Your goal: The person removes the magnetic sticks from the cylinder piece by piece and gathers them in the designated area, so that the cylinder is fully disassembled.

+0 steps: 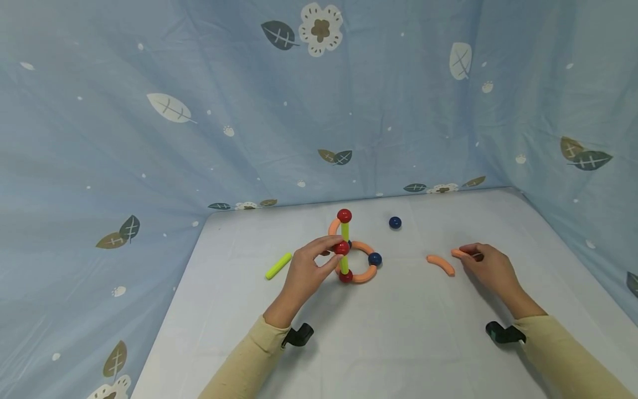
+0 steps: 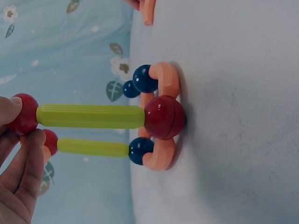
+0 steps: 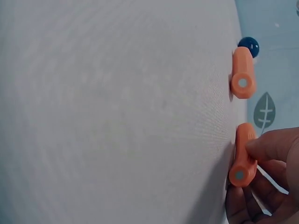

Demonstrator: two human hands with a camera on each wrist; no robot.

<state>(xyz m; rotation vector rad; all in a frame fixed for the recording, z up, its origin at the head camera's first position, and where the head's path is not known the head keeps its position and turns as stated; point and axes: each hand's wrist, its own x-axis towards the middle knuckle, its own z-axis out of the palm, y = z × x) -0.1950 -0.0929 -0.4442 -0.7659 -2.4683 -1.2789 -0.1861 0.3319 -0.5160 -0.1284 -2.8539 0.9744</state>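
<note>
With thumb and fingers my left hand (image 1: 305, 271) pinches a red ball (image 2: 25, 115) on top of an upright green rod (image 2: 91, 116). That rod stands on a lower red ball (image 2: 163, 116), part of a ring of curved orange sticks (image 1: 366, 275) and blue balls (image 1: 375, 259) on the table. Behind it rises a second green rod (image 2: 93, 147), topped by another red ball (image 1: 344, 215). Over to the right, my right hand (image 1: 493, 270) pinches a curved orange stick (image 3: 244, 154) at the table surface. A similar orange stick (image 1: 441, 264) lies just left of it.
A loose green rod (image 1: 278, 266) lies left of the ring structure. Toward the back sits a single blue ball (image 1: 395, 223). The white table (image 1: 389, 343) ends against a blue patterned curtain (image 1: 249, 138) behind and at the sides.
</note>
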